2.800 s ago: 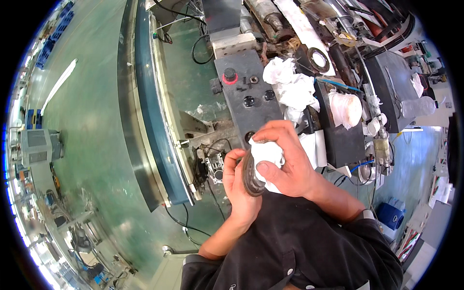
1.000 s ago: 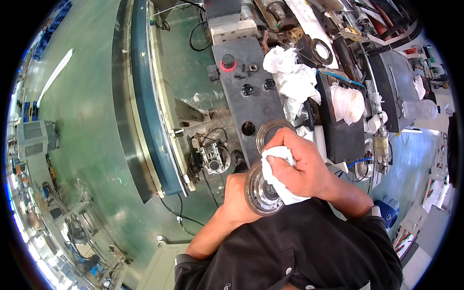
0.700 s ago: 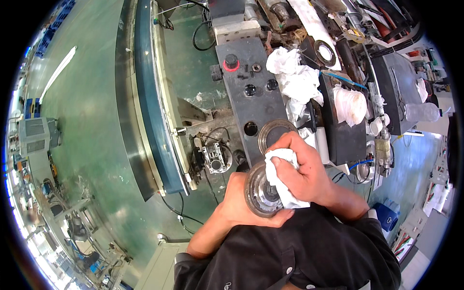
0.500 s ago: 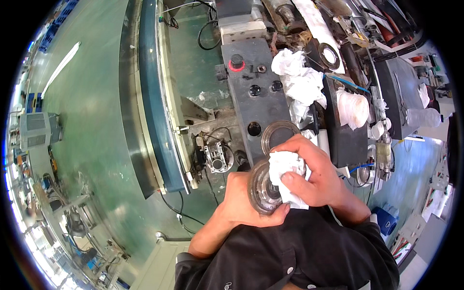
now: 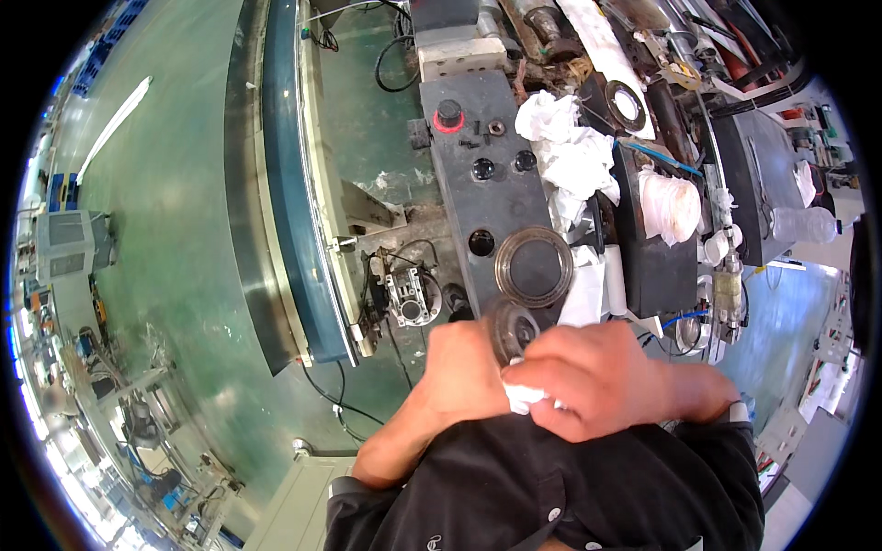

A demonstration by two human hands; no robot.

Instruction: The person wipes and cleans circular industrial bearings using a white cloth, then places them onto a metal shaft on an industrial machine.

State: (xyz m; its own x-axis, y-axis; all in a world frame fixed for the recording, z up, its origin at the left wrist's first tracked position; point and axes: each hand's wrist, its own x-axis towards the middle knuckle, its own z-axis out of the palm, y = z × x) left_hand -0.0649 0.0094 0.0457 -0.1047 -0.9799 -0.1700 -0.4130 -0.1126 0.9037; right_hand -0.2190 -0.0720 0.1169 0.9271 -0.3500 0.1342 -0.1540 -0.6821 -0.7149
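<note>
A metal disc [image 5: 511, 331] between two bare hands, and it could slip.
On the left, the left hand [image 5: 459, 367] is curled in against the disc's side, its fingertips hidden from me; if that hold is as shallow as it looks, a hard push could twist the disc free, tilted as it is by the near end of the black block [image 5: 501, 204]. A drop there might chip the flat ring [image 5: 503, 266] lying just beyond. Rightmost, the right hand [image 5: 593, 375] bends tightly over a bunched white cloth [image 5: 525, 398]; a fold catching the hub could wrench everything sideways.
</note>
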